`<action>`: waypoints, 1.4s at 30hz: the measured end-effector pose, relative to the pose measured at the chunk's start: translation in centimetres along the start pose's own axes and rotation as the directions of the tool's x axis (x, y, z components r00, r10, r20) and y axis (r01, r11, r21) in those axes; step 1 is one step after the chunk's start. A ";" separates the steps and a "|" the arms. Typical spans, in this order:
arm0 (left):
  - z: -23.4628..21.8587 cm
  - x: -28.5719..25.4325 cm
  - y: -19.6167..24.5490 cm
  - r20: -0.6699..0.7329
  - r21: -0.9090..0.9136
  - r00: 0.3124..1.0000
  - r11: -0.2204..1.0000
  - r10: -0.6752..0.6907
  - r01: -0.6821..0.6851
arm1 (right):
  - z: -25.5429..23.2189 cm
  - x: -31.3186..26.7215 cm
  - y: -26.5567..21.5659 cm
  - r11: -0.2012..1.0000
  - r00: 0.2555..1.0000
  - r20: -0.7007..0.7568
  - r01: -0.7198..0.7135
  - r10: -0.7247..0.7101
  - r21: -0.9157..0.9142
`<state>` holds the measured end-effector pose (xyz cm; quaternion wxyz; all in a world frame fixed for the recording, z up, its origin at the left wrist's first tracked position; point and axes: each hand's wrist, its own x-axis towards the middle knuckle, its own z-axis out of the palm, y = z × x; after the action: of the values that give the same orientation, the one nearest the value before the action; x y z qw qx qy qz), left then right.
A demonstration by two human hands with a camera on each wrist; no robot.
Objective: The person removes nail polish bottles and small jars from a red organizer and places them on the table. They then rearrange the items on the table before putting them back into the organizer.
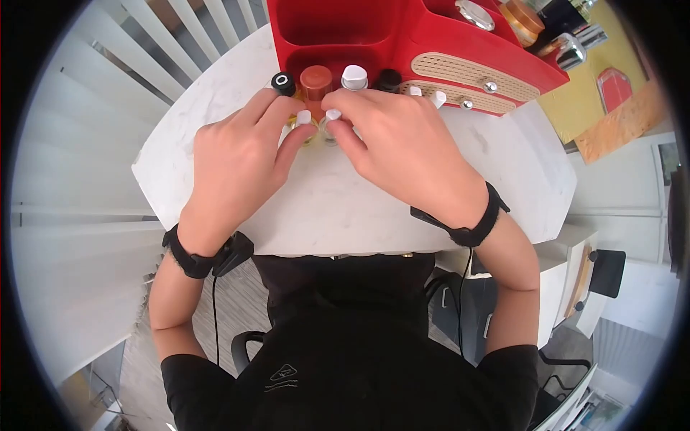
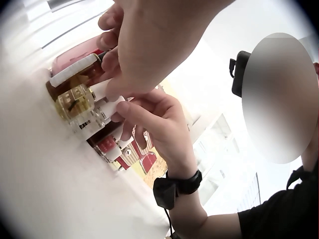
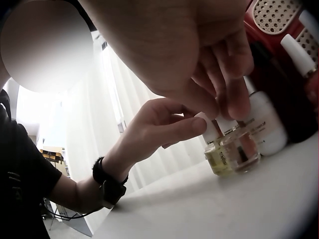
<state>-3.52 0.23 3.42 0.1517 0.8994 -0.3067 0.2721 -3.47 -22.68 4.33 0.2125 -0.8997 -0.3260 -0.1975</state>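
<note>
Two small clear bottles with white caps stand side by side on the white table. The left hand [image 1: 241, 154] pinches the white cap [image 1: 304, 116] of the left one, whose yellow body [image 2: 75, 103] shows in the left wrist view. Thumb and fingers of the right hand [image 1: 406, 140] pinch the other cap [image 1: 333, 114]; its clear body [image 3: 240, 150] touches the yellow bottle [image 3: 218, 160] in the right wrist view. Just behind stand a black-capped bottle [image 1: 283, 82], an orange-capped bottle [image 1: 316, 80] and a white-capped bottle [image 1: 354, 77].
A red organizer [image 1: 402, 43] with woven drawer fronts borders the back of the white table [image 1: 302, 215]. More white-capped bottles [image 1: 438, 98] stand before its drawers. Bottles and a silver-lidded jar [image 1: 475, 14] sit on its right part. White blinds [image 1: 79, 165] hang at left.
</note>
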 end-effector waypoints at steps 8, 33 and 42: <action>-0.1 0.0 -0.1 0.013 0.005 0.999 0.999 -0.047 0.047 | 0.2 0.0 0.1 0.998 0.998 -0.041 0.044 -0.045 -0.038; 0.8 2.6 -4.3 -0.118 -0.584 0.951 0.794 -0.285 0.166 | -5.6 -4.2 6.0 0.940 0.950 -0.139 -0.241 0.279 0.240; 1.0 2.5 -4.8 -0.143 -0.507 0.973 0.858 -0.180 0.084 | -5.8 -4.5 6.4 0.975 0.969 -0.114 -0.220 0.221 0.025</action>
<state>1.58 2.33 3.61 0.4242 0.8197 -0.2883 0.2551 -3.63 -32.38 5.34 0.2574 -0.9160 -0.2123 -0.2226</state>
